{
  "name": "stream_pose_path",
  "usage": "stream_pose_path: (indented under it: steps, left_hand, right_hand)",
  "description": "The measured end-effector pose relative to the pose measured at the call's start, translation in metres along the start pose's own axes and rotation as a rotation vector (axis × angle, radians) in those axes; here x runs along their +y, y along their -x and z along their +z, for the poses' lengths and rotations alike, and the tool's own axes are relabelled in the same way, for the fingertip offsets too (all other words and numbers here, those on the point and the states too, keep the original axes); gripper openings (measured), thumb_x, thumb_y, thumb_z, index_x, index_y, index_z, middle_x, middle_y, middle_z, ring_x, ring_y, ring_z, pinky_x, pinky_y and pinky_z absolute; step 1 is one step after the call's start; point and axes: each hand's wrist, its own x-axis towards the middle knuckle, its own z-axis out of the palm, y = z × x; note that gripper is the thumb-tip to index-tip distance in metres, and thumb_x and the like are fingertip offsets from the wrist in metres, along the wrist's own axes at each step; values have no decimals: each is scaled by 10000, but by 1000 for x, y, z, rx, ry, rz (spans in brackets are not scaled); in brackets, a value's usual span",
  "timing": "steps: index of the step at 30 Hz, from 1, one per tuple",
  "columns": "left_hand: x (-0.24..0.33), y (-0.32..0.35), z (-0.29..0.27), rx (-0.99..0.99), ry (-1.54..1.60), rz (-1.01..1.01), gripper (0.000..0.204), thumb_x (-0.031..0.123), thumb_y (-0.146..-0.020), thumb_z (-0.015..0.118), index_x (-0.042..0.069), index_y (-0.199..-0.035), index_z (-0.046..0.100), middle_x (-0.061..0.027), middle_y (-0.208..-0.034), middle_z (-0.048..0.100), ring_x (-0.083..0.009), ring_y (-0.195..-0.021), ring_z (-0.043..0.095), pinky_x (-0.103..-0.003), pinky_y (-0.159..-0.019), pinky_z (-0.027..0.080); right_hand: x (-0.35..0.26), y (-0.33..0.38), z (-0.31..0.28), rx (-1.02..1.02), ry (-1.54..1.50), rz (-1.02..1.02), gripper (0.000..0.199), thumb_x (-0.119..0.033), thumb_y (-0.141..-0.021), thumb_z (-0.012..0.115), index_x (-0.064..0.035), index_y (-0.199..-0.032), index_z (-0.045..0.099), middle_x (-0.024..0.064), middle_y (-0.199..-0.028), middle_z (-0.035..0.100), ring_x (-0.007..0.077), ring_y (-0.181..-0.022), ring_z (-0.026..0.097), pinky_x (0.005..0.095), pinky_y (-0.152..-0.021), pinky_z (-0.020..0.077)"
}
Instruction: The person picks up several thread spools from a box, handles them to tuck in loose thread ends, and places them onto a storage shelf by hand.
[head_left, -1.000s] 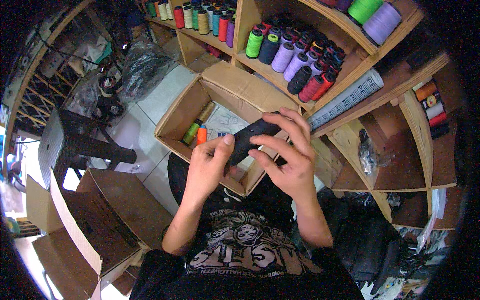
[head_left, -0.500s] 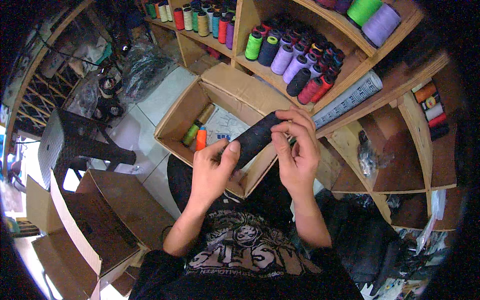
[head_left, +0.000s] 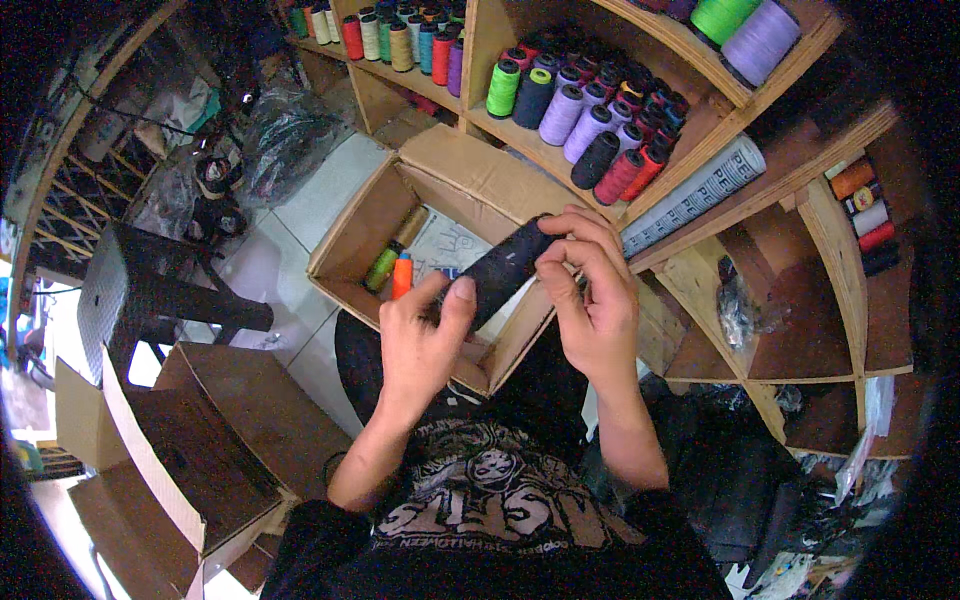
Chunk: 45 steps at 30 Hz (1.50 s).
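Note:
A long black thread spool (head_left: 500, 272) is held slantwise between my hands, over an open cardboard box (head_left: 470, 176). My left hand (head_left: 425, 335) grips its lower end, thumb on the near side. At the upper end, my right hand (head_left: 595, 290) holds it with curled fingers and thumb. A small pale mark shows on the dark thread. Inside the box lie a green spool (head_left: 382, 270), an orange spool (head_left: 402, 276), an olive-brown spool (head_left: 411, 228) and a white sheet with dark drawn lines (head_left: 450, 245). The spool and hands hide part of the box.
Wooden shelves (head_left: 560, 160) with several colourful thread spools stand ahead and to the right. A printed roll (head_left: 695, 200) leans below them. On the left are a dark woven stool (head_left: 130, 290) and another open cardboard box (head_left: 215, 440). Clear plastic bags (head_left: 290, 140) lie on the floor.
The black spool has turned slightly in my hands, and a pale mark now shows on it. Both hands keep nearly the same place, shifted a little left.

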Motion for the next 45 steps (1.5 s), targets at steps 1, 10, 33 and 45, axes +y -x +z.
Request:
stream_pose_path:
  steps: [1,10,33,45]
  left_hand:
    - [1,0,1,39,59,-28,365,284,-839,534,-16,-632,516,-87,-459,453,-124,-419,446,-296,-432,366]
    - [-3,-1,-1,1,169,-92,370,295,-863,504,-8,-651,506,-56,-482,480,-108,-437,483,-261,-424,370]
    - [-6,-2,-7,168,-121,165,277,226,-754,619,-19,-678,512,-115,-481,429,-145,-430,423,-283,-436,372]
    - [1,1,0,154,-156,226,293,251,-747,632,-9,-682,515,-111,-470,437,-148,-407,435,-276,-421,363]
  right_hand:
    - [2,2,-1,2,2,1,94,-61,-761,611,-22,-828,558,105,-1016,580,307,-1060,490,398,-925,366]
    - [-1,2,-9,42,-53,15,120,-79,-751,632,-35,-850,579,115,-1012,574,313,-1057,485,399,-917,370]
    - [13,-9,-17,-66,87,-87,134,-102,-725,657,-53,-831,591,98,-1035,583,286,-1037,506,385,-902,378]
    - [-2,-14,-4,-92,193,-238,157,-119,-684,684,-90,-828,626,52,-1084,563,269,-1061,480,382,-895,378]
